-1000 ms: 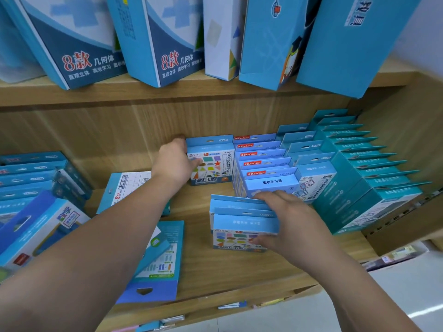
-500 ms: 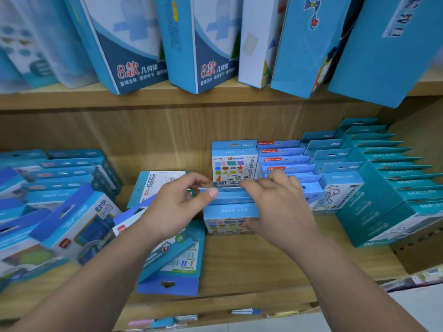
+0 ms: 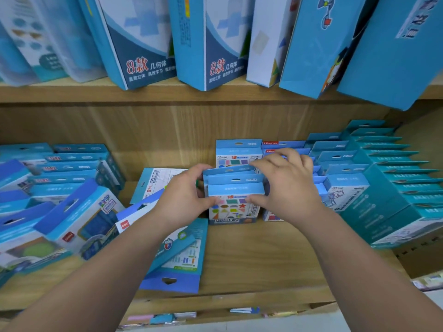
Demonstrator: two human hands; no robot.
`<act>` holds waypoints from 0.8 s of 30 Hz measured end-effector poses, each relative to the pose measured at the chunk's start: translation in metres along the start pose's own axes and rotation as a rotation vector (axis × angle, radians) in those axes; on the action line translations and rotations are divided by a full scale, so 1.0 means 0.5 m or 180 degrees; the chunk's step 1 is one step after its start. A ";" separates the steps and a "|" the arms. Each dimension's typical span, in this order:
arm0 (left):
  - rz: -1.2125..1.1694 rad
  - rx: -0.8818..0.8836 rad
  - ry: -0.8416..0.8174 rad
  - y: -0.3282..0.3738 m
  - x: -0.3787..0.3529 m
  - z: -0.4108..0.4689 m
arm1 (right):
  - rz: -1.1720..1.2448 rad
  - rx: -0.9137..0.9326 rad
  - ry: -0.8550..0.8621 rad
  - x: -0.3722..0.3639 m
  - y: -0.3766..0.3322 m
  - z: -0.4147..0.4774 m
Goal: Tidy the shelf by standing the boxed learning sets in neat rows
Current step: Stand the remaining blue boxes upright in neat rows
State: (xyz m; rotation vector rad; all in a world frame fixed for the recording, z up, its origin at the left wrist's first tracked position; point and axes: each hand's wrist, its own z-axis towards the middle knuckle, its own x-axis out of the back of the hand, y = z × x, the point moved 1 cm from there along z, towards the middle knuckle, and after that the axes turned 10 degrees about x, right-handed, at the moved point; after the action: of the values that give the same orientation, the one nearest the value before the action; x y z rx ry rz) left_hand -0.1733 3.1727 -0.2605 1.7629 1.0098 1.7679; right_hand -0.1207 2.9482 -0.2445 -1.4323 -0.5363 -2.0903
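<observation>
Two small blue boxed sets with coloured shapes (image 3: 233, 202) stand upright, one behind the other, in the middle of the wooden shelf (image 3: 251, 257). My left hand (image 3: 184, 195) grips their left side and my right hand (image 3: 285, 185) grips their right side and top. Behind them another box of the same kind (image 3: 236, 150) stands against the back panel. To the right run neat rows of blue boxes (image 3: 340, 178) and teal boxes (image 3: 393, 185).
Flat boxes (image 3: 179, 255) lie loose on the shelf under my left arm. Leaning blue boxes (image 3: 62, 188) crowd the left side. Tall boxes (image 3: 215, 41) stand on the upper shelf, some overhanging at the right. Bare shelf board shows in front of the held boxes.
My left hand came off the rear box and joined my right hand on the front boxes. Both hands have squeezed them together and stood them upright.
</observation>
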 end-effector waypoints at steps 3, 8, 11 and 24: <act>-0.0094 0.0044 0.0004 0.004 -0.005 0.011 | 0.0133 -0.0011 0.0049 -0.005 0.016 -0.002; -0.0354 0.0195 0.0022 0.014 -0.016 0.027 | 0.0420 -0.0032 0.0132 -0.015 0.028 -0.005; -0.0419 0.0271 -0.0007 0.016 -0.023 0.022 | 0.0507 0.0050 0.0275 -0.020 0.026 -0.016; -0.1876 0.0977 -0.0019 0.057 -0.034 0.082 | 0.0365 0.0156 0.0681 -0.020 0.032 -0.045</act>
State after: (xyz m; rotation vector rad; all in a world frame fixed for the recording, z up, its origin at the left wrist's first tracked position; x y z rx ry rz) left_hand -0.1263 3.1495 -0.2539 1.4146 1.6613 1.2839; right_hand -0.1238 2.9243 -0.2614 -1.1658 -0.4076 -2.0914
